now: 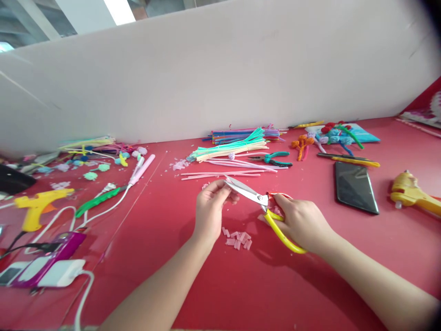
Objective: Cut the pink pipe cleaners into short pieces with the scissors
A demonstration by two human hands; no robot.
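Note:
My right hand (306, 223) grips a pair of scissors (247, 191) with one yellow and one red-orange handle. The blades point left and away, and look nearly closed. At their tip, my left hand (210, 214) is closed in a pinch. Whatever sits between its fingertips is too small and covered to make out. Short pale pink cut pieces (238, 240) lie in a small pile on the red table (220, 280), just below and between both hands. Beyond the left hand lie several long pink pipe cleaners (220, 175).
Bundled green and cream pipe cleaners (237, 146) lie at the back beside pliers (275, 158). To the right are a black phone (355, 187) and a yellow glue gun (413, 189). Leftward are another yellow glue gun (37, 206), a purple power strip (69, 246) with cords, and a green-handled tool (98, 201).

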